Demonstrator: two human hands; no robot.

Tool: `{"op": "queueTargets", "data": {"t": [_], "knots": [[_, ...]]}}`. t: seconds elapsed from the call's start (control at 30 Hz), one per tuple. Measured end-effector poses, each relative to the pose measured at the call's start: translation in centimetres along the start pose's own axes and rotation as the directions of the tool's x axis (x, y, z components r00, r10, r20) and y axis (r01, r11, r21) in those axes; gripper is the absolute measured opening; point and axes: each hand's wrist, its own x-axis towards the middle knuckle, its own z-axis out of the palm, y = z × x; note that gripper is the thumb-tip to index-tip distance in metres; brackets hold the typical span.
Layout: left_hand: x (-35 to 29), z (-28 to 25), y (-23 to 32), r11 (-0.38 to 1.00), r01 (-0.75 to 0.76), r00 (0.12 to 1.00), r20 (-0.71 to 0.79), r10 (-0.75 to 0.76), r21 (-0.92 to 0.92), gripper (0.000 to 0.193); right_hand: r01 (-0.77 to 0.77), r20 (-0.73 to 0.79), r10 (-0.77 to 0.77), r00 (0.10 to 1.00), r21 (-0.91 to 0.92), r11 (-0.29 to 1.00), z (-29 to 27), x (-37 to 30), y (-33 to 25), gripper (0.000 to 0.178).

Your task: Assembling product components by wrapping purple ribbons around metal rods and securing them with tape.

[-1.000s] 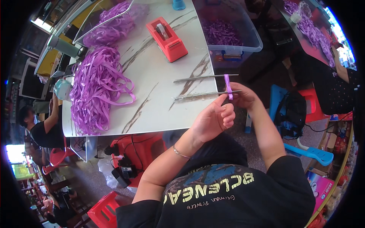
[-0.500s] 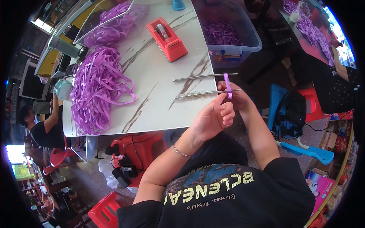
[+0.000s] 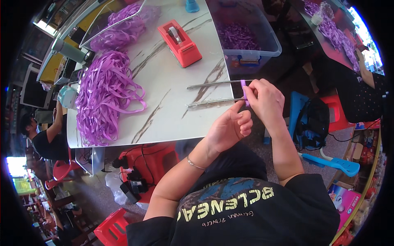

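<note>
Left part of desk (image 3: pixel 164 123): near pile (image 3: pixel 104 102) of purple ribbon, far pile (image 3: pixel 119 26) beyond it. Red tape dispenser (image 3: pixel 180 45) mid-desk, beyond the rods; blue object (image 3: pixel 192 6) farther off. Clear bin (image 3: pixel 271 52) beside the right edge, purple pieces (image 3: pixel 236 36) inside. My right fingers cover part of the work and the rod ends.

Strip (image 3: pixel 243 83) sits across far rod (image 3: pixel 213 85) and near rod (image 3: pixel 213 102), at their right ends, just past the desk edge. Its long axis runs near to far, crosswise to the rods; these lie roughly parallel, pointing right.

Right grip (image 3: pixel 266 100) pinches the strip. Left grip (image 3: pixel 230 125): fingers curled, tip by the near rod; cannot tell whether it holds anything.

Count: one strip, two rods, two piles, one dispenser, one bin; pieces too jumbled to count.
</note>
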Motion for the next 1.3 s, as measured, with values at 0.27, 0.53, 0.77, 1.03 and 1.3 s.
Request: {"op": "queueTargets", "data": {"t": [0.27,0.53,0.77,1.03,1.3], "knots": [[0.0,-0.1,0.0,1.000,-0.001,1.000,0.017,0.001,0.001,0.023,-0.410,0.526,0.092,0.845,0.530,0.742,1.6,1.2,4.7,0.020],[0.0,-0.1,0.0,1.000,0.000,1.000,0.029,0.000,-0.001,0.021,-0.817,0.750,-0.345,0.564,0.566,-0.106,6.8,0.3,8.3,0.025],[0.0,0.3,0.0,0.999,-0.019,1.000,-0.006,0.018,-0.042,0.018,-0.605,0.362,-0.493,0.791,0.343,-0.719,14.0,-2.8,5.6,0.017],[-5.3,5.7,0.4,0.594,-0.248,0.930,0.016,0.367,0.765,0.050,-0.781,0.659,-0.421,0.624,0.500,-0.374,12.6,-1.9,7.6,0.029],[-11.9,18.4,0.7,0.139,-0.933,0.334,0.658,0.675,0.331,0.012,-0.824,0.792,-0.252,0.556,0.566,-0.037,3.0,1.5,4.8,0.037]]}}
